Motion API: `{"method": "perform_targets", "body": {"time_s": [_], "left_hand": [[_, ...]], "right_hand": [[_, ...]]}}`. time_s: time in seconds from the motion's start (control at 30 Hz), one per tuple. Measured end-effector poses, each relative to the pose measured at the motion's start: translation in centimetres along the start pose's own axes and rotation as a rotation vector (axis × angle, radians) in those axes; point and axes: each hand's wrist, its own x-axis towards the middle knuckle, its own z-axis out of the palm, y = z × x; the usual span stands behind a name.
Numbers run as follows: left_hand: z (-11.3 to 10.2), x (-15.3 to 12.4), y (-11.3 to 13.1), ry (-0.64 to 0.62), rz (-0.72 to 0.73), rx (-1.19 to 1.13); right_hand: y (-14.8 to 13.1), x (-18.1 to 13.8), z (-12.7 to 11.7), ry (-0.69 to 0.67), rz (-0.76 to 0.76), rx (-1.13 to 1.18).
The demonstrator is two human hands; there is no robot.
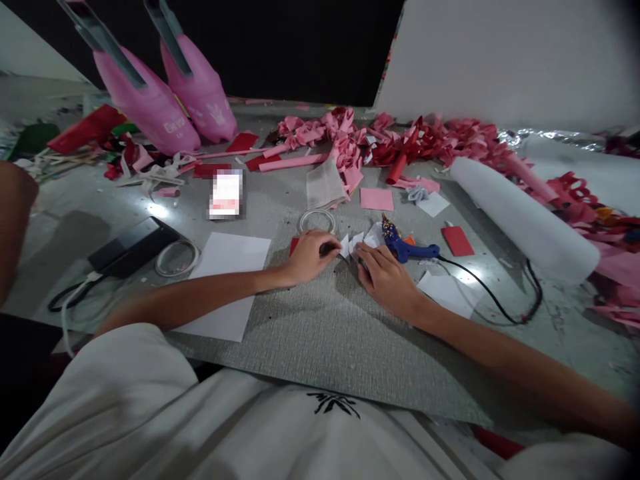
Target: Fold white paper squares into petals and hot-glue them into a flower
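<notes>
Both my hands meet in the middle of the grey mat [310, 333]. My left hand [309, 255] is closed, its fingers pinching the left edge of a small folded white paper piece [361, 240]. My right hand [384, 277] rests curled on the mat, fingertips pressing the same white paper from the near side. A bit of red paper [294, 245] shows under my left hand. A blue glue gun [407, 248] lies just right of the white paper, its black cord [500, 307] trailing to the right.
A white sheet [225, 280] lies left of my arm, with a black phone [131, 247], a tape ring [176, 259] and another ring [316, 219]. Pink and red paper scraps [360, 143] crowd the back. A white foam roll [525, 217] lies right; two pink objects [170, 100] stand back left.
</notes>
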Motion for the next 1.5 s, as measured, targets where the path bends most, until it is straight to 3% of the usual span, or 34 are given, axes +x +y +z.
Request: {"method": "perform_targets", "body": {"time_s": [0.37, 0.53, 0.73, 0.83, 0.93, 1.07, 1.17, 1.27, 1.37, 1.5], "left_hand": [[0.2, -0.2, -0.4, -0.051, 0.085, 0.05], [0.4, -0.7, -0.1, -0.004, 0.092, 0.099], [0.4, -1.2, 0.5, -0.061, 0.228, 0.168], [0.6, -1.1, 0.3, -0.099, 0.274, 0.206], [0.6, -0.7, -0.2, -0.084, 0.249, 0.245], [0.4, 0.5, -0.3, -0.069, 0.193, 0.292], [0.6, 1.3, 0.7, -0.087, 0.208, 0.296], [1.6, 2.1, 2.3, -0.17, 0.336, 0.251], [3.4, 3.0, 3.5, -0.267, 0.453, 0.32], [5.4, 4.0, 3.7, -0.23, 0.479, 0.43]], "right_hand": [[-0.1, 0.0, -0.4, -0.036, -0.066, 0.106], [0.2, -0.1, -0.2, -0.043, -0.094, 0.147], [0.2, -0.8, 0.2, -0.032, -0.128, 0.137], [0.3, -0.4, -1.7, -0.006, -0.116, 0.118], [1.5, 0.5, -5.0, 0.018, 0.023, 0.087], [5.0, 0.2, -7.8, -0.133, 0.109, -0.089], [7.1, -1.6, -7.1, -0.252, 0.127, -0.118], [7.6, -3.3, -5.4, -0.291, 0.168, -0.11], [7.4, -4.3, -4.1, -0.222, 0.18, -0.11], [7.7, -4.9, -2.9, -0.08, 0.205, -0.04]]}}
